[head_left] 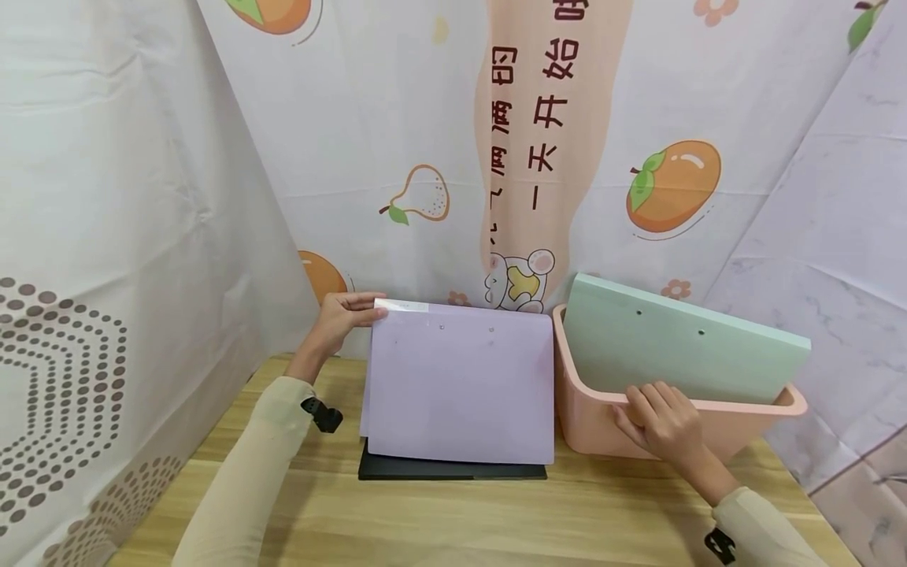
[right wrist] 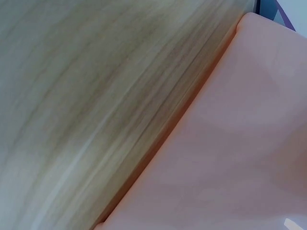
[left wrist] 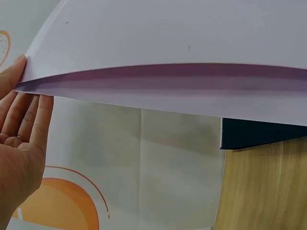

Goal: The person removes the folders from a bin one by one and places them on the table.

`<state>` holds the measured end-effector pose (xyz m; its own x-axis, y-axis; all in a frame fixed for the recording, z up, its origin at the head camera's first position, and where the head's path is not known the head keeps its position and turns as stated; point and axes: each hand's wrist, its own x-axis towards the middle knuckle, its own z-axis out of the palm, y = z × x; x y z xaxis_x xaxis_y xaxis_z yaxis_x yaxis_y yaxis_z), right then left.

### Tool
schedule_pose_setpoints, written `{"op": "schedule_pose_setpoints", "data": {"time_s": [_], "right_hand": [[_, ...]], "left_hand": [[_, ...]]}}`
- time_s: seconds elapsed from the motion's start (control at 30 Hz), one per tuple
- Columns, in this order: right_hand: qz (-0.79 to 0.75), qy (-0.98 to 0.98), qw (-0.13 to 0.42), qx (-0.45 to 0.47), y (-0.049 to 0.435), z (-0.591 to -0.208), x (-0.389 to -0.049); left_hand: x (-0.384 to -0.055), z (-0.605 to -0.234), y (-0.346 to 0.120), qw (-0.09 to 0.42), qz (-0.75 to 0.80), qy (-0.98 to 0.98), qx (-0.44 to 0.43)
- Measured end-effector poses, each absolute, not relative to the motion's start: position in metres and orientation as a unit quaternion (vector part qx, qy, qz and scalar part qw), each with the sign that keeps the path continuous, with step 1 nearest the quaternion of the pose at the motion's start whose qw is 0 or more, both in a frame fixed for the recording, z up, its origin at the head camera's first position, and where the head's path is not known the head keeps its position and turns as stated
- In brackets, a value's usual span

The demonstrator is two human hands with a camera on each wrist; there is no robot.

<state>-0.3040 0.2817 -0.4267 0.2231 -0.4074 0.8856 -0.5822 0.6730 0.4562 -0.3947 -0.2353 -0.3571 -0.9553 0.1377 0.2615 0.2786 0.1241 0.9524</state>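
A light purple file folder (head_left: 460, 386) stands upright over a flat black folder (head_left: 453, 470) on the table. My left hand (head_left: 336, 319) pinches its upper left corner between thumb and fingers. From the left wrist view, the two purple covers (left wrist: 192, 98) gap slightly along the edge, thumb on one side and fingers on the other. My right hand (head_left: 664, 421) grips the front rim of a pink plastic bin (head_left: 595, 421), fingers curled over it. Inside the bin leans a mint green folder (head_left: 680, 346), tilted, its top sticking out. The right wrist view shows the bin's wall (right wrist: 230, 143) but no fingers.
The bin stands at the right of the wooden table (head_left: 425, 520), close beside the purple folder's right edge. A fruit-printed curtain (head_left: 425, 102) hangs right behind the table, and more sheeting (head_left: 106, 197) closes off the left side. Dark bands (head_left: 322, 415) circle both wrists.
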Motion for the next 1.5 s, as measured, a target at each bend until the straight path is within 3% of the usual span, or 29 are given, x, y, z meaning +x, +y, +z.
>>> {"op": "schedule_pose_setpoints", "data": {"time_s": [0.73, 1.5], "right_hand": [[0.063, -0.621, 0.676, 0.392, 0.281, -0.424, -0.303], [0.056, -0.618, 0.678, 0.393, 0.28, -0.424, -0.301]], "left_hand": [[-0.398, -0.357, -0.238, 0.022, -0.624, -0.771, -0.125], [-0.395, -0.371, -0.239, 0.041, -0.626, -0.77, -0.116]]}}
